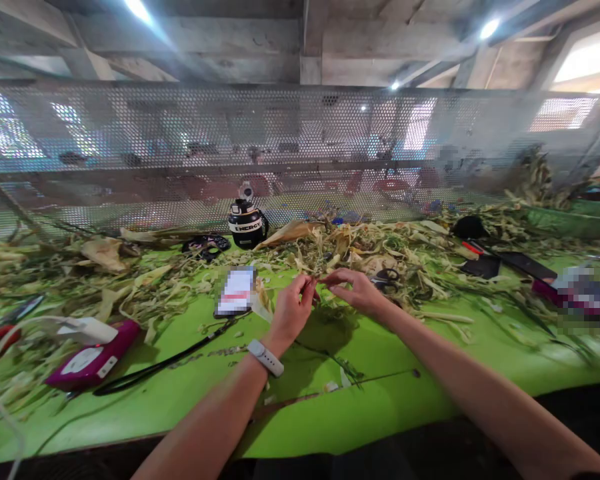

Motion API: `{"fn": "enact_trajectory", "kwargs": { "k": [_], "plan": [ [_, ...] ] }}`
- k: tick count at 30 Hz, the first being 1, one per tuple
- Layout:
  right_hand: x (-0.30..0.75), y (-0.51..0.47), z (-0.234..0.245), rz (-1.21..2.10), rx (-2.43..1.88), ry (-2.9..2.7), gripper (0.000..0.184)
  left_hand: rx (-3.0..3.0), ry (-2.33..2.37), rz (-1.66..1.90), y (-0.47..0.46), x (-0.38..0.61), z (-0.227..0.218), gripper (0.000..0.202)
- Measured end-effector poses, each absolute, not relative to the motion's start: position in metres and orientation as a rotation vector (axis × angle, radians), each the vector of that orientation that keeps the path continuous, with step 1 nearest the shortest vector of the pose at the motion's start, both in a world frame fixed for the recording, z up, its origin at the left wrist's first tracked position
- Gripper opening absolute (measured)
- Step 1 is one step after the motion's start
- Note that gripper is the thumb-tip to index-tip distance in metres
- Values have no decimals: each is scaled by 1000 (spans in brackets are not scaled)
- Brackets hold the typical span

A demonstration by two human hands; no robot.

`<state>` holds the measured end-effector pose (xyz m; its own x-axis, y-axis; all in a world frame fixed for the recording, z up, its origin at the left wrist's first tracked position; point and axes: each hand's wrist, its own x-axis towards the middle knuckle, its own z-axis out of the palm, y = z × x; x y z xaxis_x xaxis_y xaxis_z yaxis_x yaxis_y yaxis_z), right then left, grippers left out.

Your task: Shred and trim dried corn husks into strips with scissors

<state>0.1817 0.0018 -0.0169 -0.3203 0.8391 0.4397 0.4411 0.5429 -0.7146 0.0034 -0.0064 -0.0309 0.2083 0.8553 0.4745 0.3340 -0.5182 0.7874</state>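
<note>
1. Husk heap [360,257] is lying just beyond the fingertips on the green table [395,413]; from my remote seat I am seeing its long axis running left to right.
2. The left hand [293,307] is holding its thumb and fingertips together; whether anything thin is sitting between them, I cannot tell.
3. The right hand [357,291] is pointing its fingers leftward, the tips meeting or nearly meeting the left's; I cannot tell whether they are clamping anything.
4. Neither hand is looking clearly nearer the heap to me; a pale husk [261,303] is lying beside the left, near the phone [236,290].
</note>
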Motion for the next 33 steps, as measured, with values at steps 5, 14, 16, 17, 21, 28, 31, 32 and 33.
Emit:
{"fn": "enact_trajectory", "kwargs": {
  "k": [5,14,16,17,21,28,31,32,33],
  "plan": [
    [180,-1,-12,510,-1034,-2005,21,1984,1105,1283,-7,3,-31,24],
    [173,-6,-14,581,-1028,-2011,30,2153,1112,1187,-9,3,-31,20],
    [171,-6,-15,569,-1049,-2007,31,2219,1143,1160,-10,3,-30,19],
    [171,-6,-15,563,-1064,-2003,32,2251,1160,1150,-11,3,-29,18],
    [168,-5,-19,554,-1107,-1976,36,2341,1204,1138,-14,3,-26,18],
    [163,-9,-20,643,-1147,-1876,28,2325,1182,1103,-19,2,-28,20],
    [163,-12,-20,676,-1159,-1861,24,2350,1194,1077,-19,3,-31,21],
    [163,-13,-20,686,-1166,-1854,23,2375,1198,1069,-19,3,-32,21],
    [163,-13,-20,698,-1176,-1846,22,2405,1196,1060,-19,3,-33,22]
  ]
}}
